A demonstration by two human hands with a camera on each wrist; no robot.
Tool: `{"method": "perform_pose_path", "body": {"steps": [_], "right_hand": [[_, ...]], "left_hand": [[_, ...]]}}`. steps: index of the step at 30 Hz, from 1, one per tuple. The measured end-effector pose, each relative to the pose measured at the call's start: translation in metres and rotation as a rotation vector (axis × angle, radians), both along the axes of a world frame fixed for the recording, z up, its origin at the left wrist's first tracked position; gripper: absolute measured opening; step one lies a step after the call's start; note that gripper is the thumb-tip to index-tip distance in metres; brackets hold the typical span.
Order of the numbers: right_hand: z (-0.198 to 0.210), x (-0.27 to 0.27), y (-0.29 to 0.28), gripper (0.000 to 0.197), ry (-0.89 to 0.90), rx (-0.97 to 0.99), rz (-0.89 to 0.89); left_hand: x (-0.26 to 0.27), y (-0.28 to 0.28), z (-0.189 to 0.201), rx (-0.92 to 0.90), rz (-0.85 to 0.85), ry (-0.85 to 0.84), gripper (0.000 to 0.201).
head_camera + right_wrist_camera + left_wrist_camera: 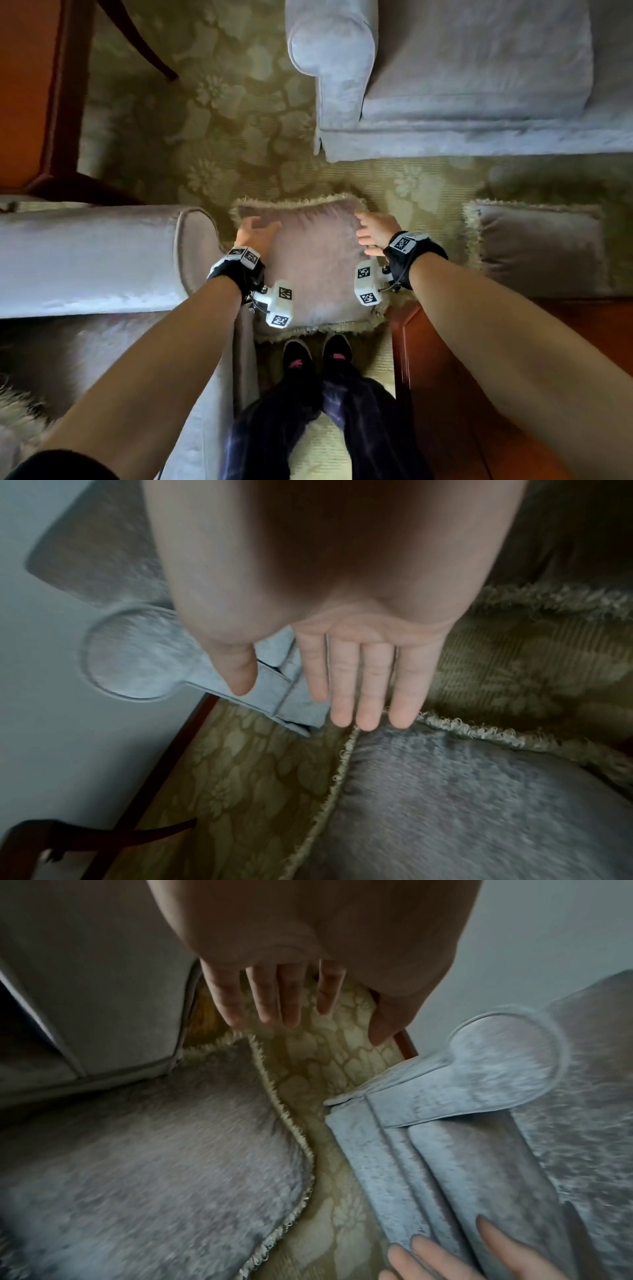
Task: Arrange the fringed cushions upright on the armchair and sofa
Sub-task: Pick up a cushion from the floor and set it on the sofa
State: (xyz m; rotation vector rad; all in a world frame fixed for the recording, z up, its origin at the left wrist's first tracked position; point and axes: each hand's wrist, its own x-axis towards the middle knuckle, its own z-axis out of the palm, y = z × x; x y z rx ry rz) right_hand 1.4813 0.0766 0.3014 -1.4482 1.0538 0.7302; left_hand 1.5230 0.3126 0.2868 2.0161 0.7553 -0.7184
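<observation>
A mauve velvet cushion with a cream fringe lies flat on the patterned carpet in front of my feet; the left wrist view shows the same cushion, and so does the right wrist view, the cushion filling its lower right. My left hand hovers over its far left corner with straight fingers, holding nothing. My right hand reaches over the far right corner, its fingers straight above the fringe. A second fringed cushion lies flat on the carpet to the right.
A pale blue sofa stands ahead, its rolled arm toward me. An armchair sits on my left. A dark wooden table is at the far left and a wooden surface at the right.
</observation>
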Motion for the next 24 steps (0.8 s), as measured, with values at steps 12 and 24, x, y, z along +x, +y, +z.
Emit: {"method": "perform_pose_path", "body": {"steps": [12, 24], "right_hand": [[-0.265, -0.001, -0.016, 0.062, 0.072, -0.247, -0.026], [-0.338, -0.013, -0.003, 0.096, 0.188, -0.174, 0.000]], "left_hand": [[-0.017, -0.002, -0.258, 0.060, -0.126, 0.093, 0.058], [-0.016, -0.014, -0.322, -0.063, -0.007, 0.095, 0.093]]}}
